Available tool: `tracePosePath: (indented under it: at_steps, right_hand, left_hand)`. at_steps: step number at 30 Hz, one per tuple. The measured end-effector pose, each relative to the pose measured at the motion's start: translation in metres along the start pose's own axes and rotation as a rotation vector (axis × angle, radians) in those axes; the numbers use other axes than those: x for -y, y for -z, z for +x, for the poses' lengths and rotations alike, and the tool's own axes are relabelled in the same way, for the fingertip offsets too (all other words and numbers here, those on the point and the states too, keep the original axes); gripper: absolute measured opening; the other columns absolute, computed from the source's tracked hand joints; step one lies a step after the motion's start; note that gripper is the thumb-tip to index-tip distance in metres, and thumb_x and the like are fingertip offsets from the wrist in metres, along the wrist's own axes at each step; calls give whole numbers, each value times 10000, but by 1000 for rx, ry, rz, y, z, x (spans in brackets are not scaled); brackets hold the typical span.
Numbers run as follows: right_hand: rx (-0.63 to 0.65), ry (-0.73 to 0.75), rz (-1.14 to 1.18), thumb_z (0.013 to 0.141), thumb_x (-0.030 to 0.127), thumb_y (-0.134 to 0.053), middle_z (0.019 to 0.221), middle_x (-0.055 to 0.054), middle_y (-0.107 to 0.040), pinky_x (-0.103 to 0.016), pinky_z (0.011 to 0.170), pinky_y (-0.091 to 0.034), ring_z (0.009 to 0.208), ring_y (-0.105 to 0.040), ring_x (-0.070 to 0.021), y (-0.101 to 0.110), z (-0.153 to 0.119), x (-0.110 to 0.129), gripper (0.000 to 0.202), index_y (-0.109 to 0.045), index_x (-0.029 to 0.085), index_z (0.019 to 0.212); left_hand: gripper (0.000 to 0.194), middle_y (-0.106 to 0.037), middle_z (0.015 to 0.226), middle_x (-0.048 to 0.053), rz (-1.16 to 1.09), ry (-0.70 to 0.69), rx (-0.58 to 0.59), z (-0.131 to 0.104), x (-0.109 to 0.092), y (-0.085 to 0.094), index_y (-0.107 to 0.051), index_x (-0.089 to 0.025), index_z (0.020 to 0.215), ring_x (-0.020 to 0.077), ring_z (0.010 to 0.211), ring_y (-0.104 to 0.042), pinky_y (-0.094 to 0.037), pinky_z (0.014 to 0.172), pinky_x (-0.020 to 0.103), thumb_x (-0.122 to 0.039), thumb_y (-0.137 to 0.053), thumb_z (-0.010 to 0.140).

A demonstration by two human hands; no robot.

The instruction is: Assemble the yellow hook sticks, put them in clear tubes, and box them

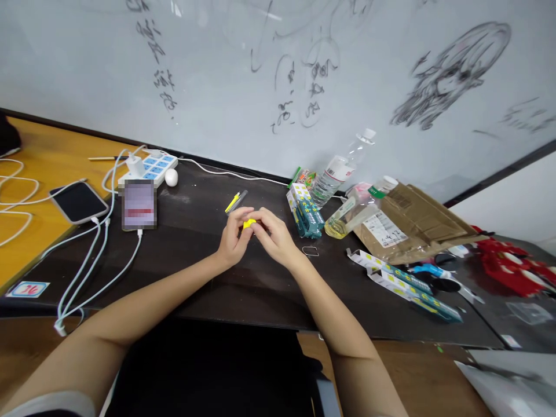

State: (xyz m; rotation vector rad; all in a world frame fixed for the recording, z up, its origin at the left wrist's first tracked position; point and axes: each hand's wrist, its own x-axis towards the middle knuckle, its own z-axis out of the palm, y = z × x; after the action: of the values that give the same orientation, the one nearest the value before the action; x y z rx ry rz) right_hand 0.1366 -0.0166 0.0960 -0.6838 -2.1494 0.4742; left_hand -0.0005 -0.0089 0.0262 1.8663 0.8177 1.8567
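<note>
Both hands meet over the dark table, closed round a small bright yellow piece (249, 223) whose kind I cannot make out. My left hand (233, 237) pinches it from the left with thumb and fingertips. From the other side my right hand (274, 236) grips it, and its fingers cover much of the piece. Just behind the hands lies a slim yellow and grey item (236, 201), perhaps a pen or cutter. To the right of my right hand, a thin metal loop (310, 251) rests on the tabletop.
Teal and white boxes (305, 211) stand beside a clear bottle (332, 180) and an oil-like bottle (357, 209). Opened cartons (403, 284) and a brown parcel (412, 223) lie right. Left are a power strip (156, 167), phone (79, 201), cables and a white ball (171, 177). A whiteboard (217, 87) rises behind.
</note>
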Motion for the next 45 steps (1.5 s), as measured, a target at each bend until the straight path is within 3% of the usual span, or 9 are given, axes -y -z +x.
tracePosePath:
  at_steps: [4,9,16,23,27,32,41,45]
  right_hand:
    - [51,14,8,958,308,-404,904,-36,-557,-316,777,-464,825,-546,-165,2,-4,3,214,-568,240,1076]
    - [-48,-76,108,953,346,-414,938,-42,-577,-299,749,-475,813,-568,-157,2,-9,-8,228,-581,231,1059]
    - [-136,-242,233,947,398,-417,844,-13,-547,-236,522,-420,529,-459,-78,0,-37,-35,254,-558,228,1074]
    - [-135,-302,298,943,393,-430,807,5,-525,-246,550,-448,571,-497,-94,-1,-57,-48,225,-472,238,1101]
    - [-94,-304,256,927,359,-474,874,-18,-559,-263,610,-465,651,-537,-109,4,-58,-48,205,-455,229,1084]
    - [-59,-310,232,925,332,-479,820,-15,-571,-268,630,-458,678,-554,-121,6,-56,-47,190,-457,215,1073]
    - [-47,-346,293,914,371,-492,797,0,-552,-254,585,-441,624,-519,-107,4,-57,-52,196,-459,224,1039]
    - [-38,-372,336,902,407,-504,775,9,-545,-243,550,-433,593,-507,-102,2,-56,-54,214,-451,228,1007]
  left_hand:
    - [360,-566,951,60,-26,53,33,-10,6,-4,-419,-200,1169,124,688,-557,-471,642,278,-469,-372,934]
    - [364,-574,794,20,-78,133,160,-5,13,-6,-435,-190,1128,122,635,-541,-447,634,272,-486,-389,923]
    - [317,-624,1021,77,131,81,420,9,9,-2,-469,-178,1125,174,876,-613,-461,770,291,-409,-447,909]
    - [279,-607,1076,80,199,84,628,15,7,0,-481,-185,1132,180,926,-601,-460,791,288,-320,-481,888]
    - [259,-604,982,46,201,114,661,16,7,0,-486,-183,1103,141,793,-583,-445,694,249,-290,-495,866]
    - [246,-589,917,21,204,120,667,18,10,1,-490,-180,1067,103,675,-536,-417,630,223,-247,-509,831]
    - [219,-610,855,13,166,147,696,20,10,3,-489,-176,1032,113,683,-562,-415,627,225,-275,-519,840]
    - [291,-637,908,31,100,177,721,21,9,4,-459,-184,1114,142,782,-608,-440,692,250,-270,-526,844]
